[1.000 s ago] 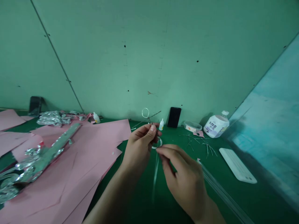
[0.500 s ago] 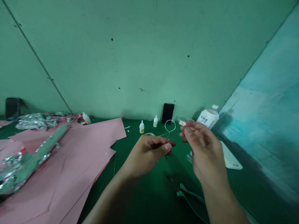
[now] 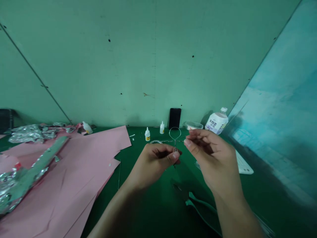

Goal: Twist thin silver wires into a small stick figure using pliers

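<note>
A small wire figure (image 3: 175, 143) has a round loop on top, a twisted stem and thin twisted arms to both sides. My left hand (image 3: 156, 162) pinches its stem between thumb and fingers, just below the crossing. My right hand (image 3: 213, 155) is to the right, its thumb and forefinger closed at the tip of the right wire arm. The loop stands upright in front of a black phone (image 3: 174, 118). Pliers with green handles (image 3: 201, 203) lie on the green table below my hands, partly behind my right forearm.
Pink sheets (image 3: 81, 168) cover the left side, with crumpled foil (image 3: 32, 133) on them. Small glue bottles (image 3: 147, 134) stand near the wall. At the back right are a clear tub (image 3: 194, 125) and a large white bottle (image 3: 217, 122); a white object (image 3: 244, 162) lies beside my right wrist.
The view has shifted slightly to the right. My right hand has moved a little closer to the stem, and the wire's side arms look straighter and more level.
</note>
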A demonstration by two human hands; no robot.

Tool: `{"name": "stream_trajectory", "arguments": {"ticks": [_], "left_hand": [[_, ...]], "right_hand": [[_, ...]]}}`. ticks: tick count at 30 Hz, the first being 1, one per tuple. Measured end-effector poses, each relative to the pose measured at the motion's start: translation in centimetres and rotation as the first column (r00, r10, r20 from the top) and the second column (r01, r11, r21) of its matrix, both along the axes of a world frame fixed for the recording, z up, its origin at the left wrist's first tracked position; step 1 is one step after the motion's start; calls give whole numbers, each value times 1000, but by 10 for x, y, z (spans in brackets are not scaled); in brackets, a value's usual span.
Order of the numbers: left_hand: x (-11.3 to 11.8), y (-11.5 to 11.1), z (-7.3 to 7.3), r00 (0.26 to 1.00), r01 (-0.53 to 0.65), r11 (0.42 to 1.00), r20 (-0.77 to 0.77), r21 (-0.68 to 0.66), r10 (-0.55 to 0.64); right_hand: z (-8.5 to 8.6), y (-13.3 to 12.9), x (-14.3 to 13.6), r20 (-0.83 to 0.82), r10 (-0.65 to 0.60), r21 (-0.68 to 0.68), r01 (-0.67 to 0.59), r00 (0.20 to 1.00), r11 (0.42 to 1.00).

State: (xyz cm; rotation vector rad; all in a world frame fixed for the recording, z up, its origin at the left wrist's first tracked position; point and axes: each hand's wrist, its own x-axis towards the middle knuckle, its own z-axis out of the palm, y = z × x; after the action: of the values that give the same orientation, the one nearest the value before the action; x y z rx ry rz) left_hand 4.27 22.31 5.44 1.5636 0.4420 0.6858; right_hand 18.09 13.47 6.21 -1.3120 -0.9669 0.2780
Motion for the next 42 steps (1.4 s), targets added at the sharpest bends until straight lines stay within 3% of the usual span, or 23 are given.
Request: {"name": "stream_trajectory", "arguments": {"ticks": [11, 27, 42], "left_hand": [[-1, -1, 0, 998, 39, 992, 63, -119, -31], [0, 3, -3, 998, 16, 994, 55, -105, -10], [4, 1, -7, 997, 79, 973, 24, -217, -76]], "right_hand": [[-2, 2, 2, 150, -56, -5, 58, 987, 998], [-2, 1, 1, 256, -98, -20, 106, 962, 994], [1, -1, 2, 262, -9, -111, 40, 965, 993]]}}
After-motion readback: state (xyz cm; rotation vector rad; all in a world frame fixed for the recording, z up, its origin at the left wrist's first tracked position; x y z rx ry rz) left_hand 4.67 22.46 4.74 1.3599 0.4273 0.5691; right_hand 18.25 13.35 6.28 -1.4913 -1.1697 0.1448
